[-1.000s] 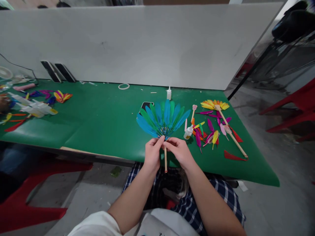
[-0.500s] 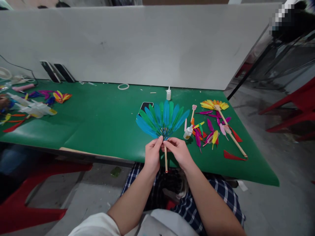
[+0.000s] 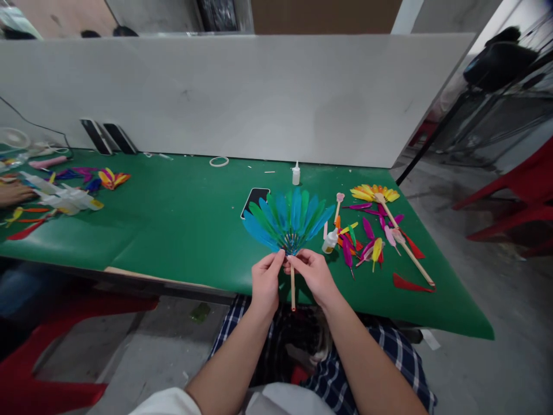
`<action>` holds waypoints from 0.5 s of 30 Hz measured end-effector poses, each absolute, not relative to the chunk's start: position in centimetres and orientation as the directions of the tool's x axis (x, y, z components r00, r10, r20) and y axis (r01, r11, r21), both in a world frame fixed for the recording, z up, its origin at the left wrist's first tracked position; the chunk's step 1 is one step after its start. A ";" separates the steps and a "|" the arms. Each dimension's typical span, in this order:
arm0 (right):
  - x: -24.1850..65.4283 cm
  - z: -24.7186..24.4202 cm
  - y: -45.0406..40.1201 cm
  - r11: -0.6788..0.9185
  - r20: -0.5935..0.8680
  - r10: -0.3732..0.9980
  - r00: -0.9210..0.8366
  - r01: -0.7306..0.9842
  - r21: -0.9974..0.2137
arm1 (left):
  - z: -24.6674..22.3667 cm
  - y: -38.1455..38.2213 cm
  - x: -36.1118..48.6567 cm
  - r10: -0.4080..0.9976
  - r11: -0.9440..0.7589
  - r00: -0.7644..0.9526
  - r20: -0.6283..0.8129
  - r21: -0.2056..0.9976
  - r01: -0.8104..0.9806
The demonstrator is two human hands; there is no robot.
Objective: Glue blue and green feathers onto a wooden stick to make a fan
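Note:
A feather fan (image 3: 290,222) of blue and green feathers on a wooden stick handle is held up over the table's front edge, feathers spread away from me. My left hand (image 3: 266,279) pinches its base from the left, thumb and fingers pressed together. From the right, my right hand (image 3: 314,275) grips the same spot where feathers meet handle, its thumb near the left thumb. The handle hangs down between both hands. Just right of the fan stands a small white glue bottle (image 3: 330,241). A phone (image 3: 254,202) lies partly behind the feathers.
On the green table (image 3: 185,230), a yellow feather fan (image 3: 375,193) and loose feathers (image 3: 367,245) lie to the right. Another white bottle (image 3: 296,174) and a white ring (image 3: 219,162) sit farther back. At far left, another person's hand (image 3: 15,193) rests beside white bottles (image 3: 71,200).
The camera view has tilted up slightly, so everything sits lower in the picture. Both hands keep their grip on the blue-green fan, and more of the phone shows behind it.

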State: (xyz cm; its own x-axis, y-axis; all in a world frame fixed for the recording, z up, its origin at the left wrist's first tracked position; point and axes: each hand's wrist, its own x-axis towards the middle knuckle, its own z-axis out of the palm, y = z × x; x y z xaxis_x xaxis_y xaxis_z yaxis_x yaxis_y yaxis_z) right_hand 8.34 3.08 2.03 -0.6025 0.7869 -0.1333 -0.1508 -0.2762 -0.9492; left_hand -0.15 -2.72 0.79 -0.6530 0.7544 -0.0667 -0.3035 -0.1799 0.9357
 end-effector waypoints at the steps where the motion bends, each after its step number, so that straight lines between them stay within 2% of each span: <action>1: 8.3 2.0 3.1 -0.275 -0.131 0.784 -0.606 -0.151 -0.950 | 0.9 -2.7 -0.1 0.750 -0.178 -0.658 -0.068 0.937 -0.299; 7: 8.3 1.9 3.0 -0.280 -0.151 0.788 -0.597 -0.128 -0.952 | 1.0 -2.6 0.0 0.746 -0.189 -0.661 -0.074 0.929 -0.317; 11: 8.3 1.8 3.1 -0.288 -0.172 0.788 -0.591 -0.108 -0.952 | 1.6 -2.2 -0.8 0.710 -0.279 -0.702 -0.061 0.891 -0.359; 15: 8.4 1.9 3.0 -0.291 -0.187 0.788 -0.587 -0.086 -0.953 | 3.1 -1.6 -2.3 0.674 -0.356 -0.739 0.004 0.878 -0.321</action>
